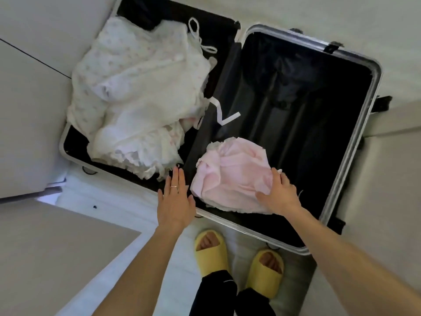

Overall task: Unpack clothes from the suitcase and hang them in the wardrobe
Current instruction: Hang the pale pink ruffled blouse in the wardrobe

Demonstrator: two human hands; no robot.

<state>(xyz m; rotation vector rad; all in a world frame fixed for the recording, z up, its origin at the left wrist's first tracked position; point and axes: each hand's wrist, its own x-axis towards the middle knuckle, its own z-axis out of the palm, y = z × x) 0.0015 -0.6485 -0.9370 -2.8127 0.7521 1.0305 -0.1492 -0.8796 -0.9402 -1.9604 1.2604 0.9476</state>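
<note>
Right hand [279, 192] is grasping crumpled pink cloth garment [230, 176] inside open black silver-framed suitcase [319, 133], left hand [175, 201] hovering released over its near rim.

1. From where I stand, there is one camera, worn on the person's head, and it looks almost straight down at the floor [123, 201].
2. It faces forward and down. The yellow slippers [210, 254] sit near the bottom edge, right beneath it, and both bare forearms run up from the lower corners.
3. The open suitcase [377, 71] fills the middle and upper frame, its near rim just ahead of the feet and its far left corner cut by the top edge.
4. The view is close: the left hand [175, 199] and right hand [279, 192] show large at mid-frame, at arm's reach.
5. The wide lens also takes in floor on both sides.
</note>
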